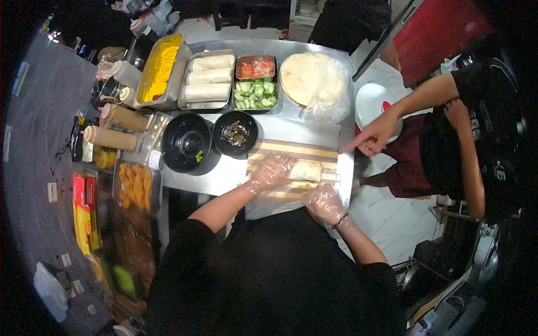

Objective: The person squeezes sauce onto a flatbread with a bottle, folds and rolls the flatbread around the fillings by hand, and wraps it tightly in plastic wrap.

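A rolled tortilla wrap (306, 171) lies on a striped brown-and-cream board (269, 147), with paper or film under it at the near edge. My left hand (274, 169), in a clear plastic glove, holds the left end of the wrap, its fingertips over the top. My right hand (326, 204), gloved too, is closed just below the wrap's right end; whatever its curled fingers hold is hidden. Behind the board stand a black bowl (242, 147) with dark chopped filling and a larger black bowl (175, 151) with a green scrap inside.
Along the back sit a tub of yellow food (159, 70), a tray of rolled wraps (208, 77), cucumber (255, 94), chopped tomato (256, 68) and stacked tortillas (305, 78). Sauce bottles (112, 137) and fried pieces (134, 185) are left. A co-worker's hand (376, 134) points from the right.
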Action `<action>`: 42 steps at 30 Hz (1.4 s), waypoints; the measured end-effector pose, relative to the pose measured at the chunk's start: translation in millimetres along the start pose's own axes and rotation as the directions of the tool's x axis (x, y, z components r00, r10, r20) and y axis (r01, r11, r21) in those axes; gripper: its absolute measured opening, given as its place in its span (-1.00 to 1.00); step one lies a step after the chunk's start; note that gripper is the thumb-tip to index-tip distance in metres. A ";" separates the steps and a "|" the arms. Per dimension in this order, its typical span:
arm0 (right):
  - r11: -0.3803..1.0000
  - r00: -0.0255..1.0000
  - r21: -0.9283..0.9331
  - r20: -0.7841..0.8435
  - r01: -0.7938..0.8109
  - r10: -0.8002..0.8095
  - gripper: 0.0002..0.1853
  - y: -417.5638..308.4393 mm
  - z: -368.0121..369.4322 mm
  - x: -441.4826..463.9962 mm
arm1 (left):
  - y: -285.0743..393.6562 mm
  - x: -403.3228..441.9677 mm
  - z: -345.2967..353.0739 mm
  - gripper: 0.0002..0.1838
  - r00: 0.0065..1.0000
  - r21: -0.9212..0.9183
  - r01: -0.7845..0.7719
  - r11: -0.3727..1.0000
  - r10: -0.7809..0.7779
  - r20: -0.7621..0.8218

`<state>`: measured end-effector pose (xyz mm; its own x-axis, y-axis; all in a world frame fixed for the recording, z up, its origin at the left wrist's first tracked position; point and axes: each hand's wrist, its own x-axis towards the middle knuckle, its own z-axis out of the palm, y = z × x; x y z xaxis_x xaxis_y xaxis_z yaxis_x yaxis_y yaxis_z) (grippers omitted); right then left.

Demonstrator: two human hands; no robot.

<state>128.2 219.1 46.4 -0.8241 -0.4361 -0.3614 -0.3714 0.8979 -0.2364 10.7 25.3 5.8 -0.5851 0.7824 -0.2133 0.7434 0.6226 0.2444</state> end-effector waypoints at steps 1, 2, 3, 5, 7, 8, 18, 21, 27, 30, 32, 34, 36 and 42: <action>0.999 0.994 -0.046 -0.107 -0.024 0.019 -0.76 2.4 6.2 1.4 | -0.5 0.2 0.2 -0.22 1.000 -0.001 -0.003 1.000 0.003 0.016; 0.999 0.994 -0.043 -0.103 -0.027 0.022 -0.76 2.9 3.6 2.4 | -0.6 -1.3 1.2 -0.22 1.000 -0.004 -0.006 1.000 0.006 0.021; 0.999 0.946 -0.048 -0.322 0.010 -0.025 -0.79 5.4 -1.4 6.0 | -1.4 -3.1 1.8 -0.30 0.993 -0.036 -0.057 0.998 0.053 -0.103; 0.993 0.790 0.001 -0.605 0.122 -0.096 -0.82 16.6 -9.9 20.3 | -5.9 -2.2 9.8 -0.38 0.969 -0.063 -0.113 0.992 0.096 -0.228; 0.988 0.830 0.125 -0.558 0.092 -0.007 -0.82 29.7 -12.6 39.0 | -15.7 3.3 32.3 -0.50 0.972 0.132 -0.113 0.985 0.137 -0.193; 0.968 0.863 0.245 -0.500 0.057 0.075 -0.81 36.6 -7.9 47.5 | -18.9 4.8 29.9 -0.50 0.971 0.133 -0.116 0.984 0.141 -0.194; 0.857 0.963 0.447 0.050 -0.258 0.264 -0.61 66.0 -36.8 98.7 | -105.8 -45.8 45.7 -0.50 0.983 -0.983 -0.039 0.178 -0.168 -0.070; 0.806 0.964 0.538 0.056 -0.247 0.258 -0.60 74.9 -23.5 104.1 | -54.0 -81.1 -1.0 -0.46 0.959 -0.943 -0.026 0.333 -0.257 -0.118; 0.794 0.990 0.603 -0.057 -0.070 0.130 -0.67 94.6 1.7 105.1 | -23.2 -80.7 28.3 -0.69 0.760 -0.945 0.267 0.188 -0.644 0.087; 0.647 0.991 0.758 -0.008 -0.080 0.132 -0.69 102.8 -4.4 103.8 | -25.0 -69.4 39.0 -0.69 0.691 -0.948 0.194 0.251 -0.722 -0.050; 0.529 0.981 0.834 0.065 -0.155 0.184 -0.69 101.1 -19.9 99.4 | -37.4 -67.5 83.9 -0.67 0.676 -0.913 0.182 0.365 -0.721 -0.153; 0.629 0.987 0.762 0.080 -0.151 0.139 -0.70 95.9 -38.7 98.9 | -32.8 -60.1 86.7 -0.68 0.599 -0.998 -0.031 -0.053 -0.800 0.024; 0.680 0.993 0.729 -0.001 -0.078 0.115 -0.70 100.6 -30.2 102.6 | -32.6 -55.8 82.2 -0.69 0.590 -0.999 -0.008 -0.045 -0.807 0.031; 0.649 0.982 0.760 -0.099 -0.030 0.161 -0.70 102.1 -7.5 110.9 | -27.9 -57.0 44.1 -0.76 0.571 -0.977 0.212 0.030 -0.815 0.099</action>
<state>-4.4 262.8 -11.0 -0.9113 -0.2781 -0.3037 0.1083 0.5497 -0.8283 37.6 -37.4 -30.6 -0.9078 -0.0623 -0.4148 -0.4186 0.1997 0.8860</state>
